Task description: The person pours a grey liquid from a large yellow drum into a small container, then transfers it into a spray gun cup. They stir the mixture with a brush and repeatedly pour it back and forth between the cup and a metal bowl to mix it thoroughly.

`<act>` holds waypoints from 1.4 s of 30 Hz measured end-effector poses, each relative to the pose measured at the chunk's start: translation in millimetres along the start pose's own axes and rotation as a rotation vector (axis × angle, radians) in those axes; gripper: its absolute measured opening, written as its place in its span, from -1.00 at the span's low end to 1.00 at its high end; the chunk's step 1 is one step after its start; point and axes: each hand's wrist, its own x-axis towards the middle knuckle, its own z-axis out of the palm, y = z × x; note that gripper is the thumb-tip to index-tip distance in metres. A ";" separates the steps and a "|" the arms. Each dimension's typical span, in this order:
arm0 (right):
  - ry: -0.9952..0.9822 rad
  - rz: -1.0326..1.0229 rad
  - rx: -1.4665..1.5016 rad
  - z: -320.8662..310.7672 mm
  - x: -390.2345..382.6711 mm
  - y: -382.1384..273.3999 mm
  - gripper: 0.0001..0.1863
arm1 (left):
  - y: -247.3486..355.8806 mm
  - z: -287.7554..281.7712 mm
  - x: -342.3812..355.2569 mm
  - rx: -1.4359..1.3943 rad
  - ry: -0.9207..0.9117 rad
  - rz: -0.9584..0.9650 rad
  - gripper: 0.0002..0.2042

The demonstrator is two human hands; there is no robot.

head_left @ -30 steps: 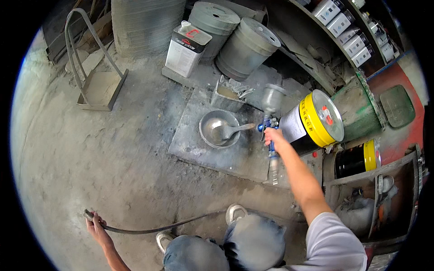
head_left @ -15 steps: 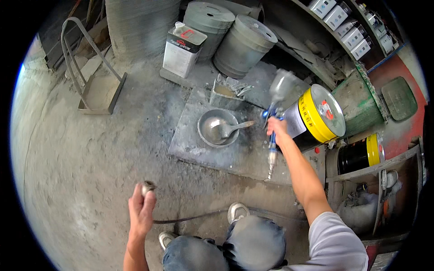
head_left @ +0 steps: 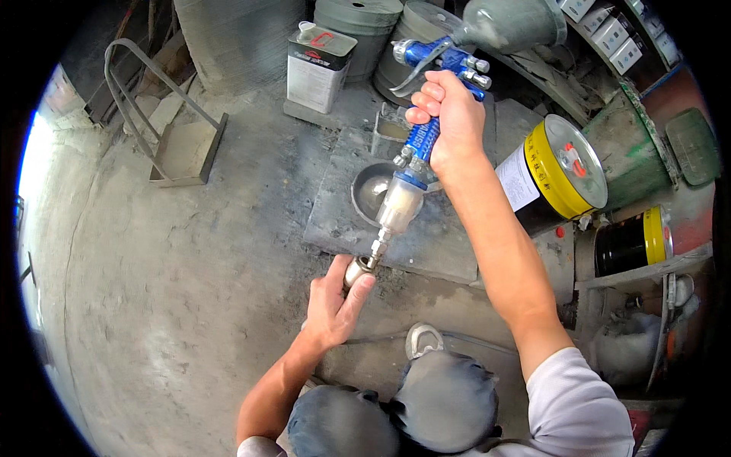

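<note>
My right hand (head_left: 457,126) is wrapped round the blue handle of a spray gun (head_left: 420,145), held up with its grey cup (head_left: 512,24) at the upper right. Below the handle hangs a clear air filter (head_left: 401,204), ending in a metal plug (head_left: 378,247). My left hand (head_left: 331,305) grips a metal hose coupler (head_left: 355,271) between thumb and fingers. Its mouth meets the tip of the plug; whether the two are locked together I cannot tell. Behind the filter, a round bowl (head_left: 365,190) sits on a grey slab (head_left: 327,221), partly hidden.
A rectangular can (head_left: 316,80) stands beyond the slab, near grey drums (head_left: 354,27). To the right are a black drum with a yellow band (head_left: 560,171) and a green bin (head_left: 624,156). A handled metal tray (head_left: 186,160) rests at left. A dark hose (head_left: 472,343) crosses the floor.
My right hand has raised the spray gun closer and tilted it. My left hand has brought the coupler up and rightward to the plug under the gun. The view has shifted slightly.
</note>
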 end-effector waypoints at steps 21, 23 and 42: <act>-0.025 0.247 0.109 -21.8 -22.5 58.0 -0.81 | 21.8 -5.1 -38.6 -0.780 -0.181 -0.544 -0.68; 0.056 0.125 -0.040 -22.1 -32.7 43.6 -0.89 | 0.7 8.1 -34.0 -0.572 -0.185 -0.325 -0.74; 0.409 -0.360 -0.437 -171.3 -17.1 -63.6 -0.92 | -67.6 104.6 6.9 0.118 -0.703 0.181 -0.55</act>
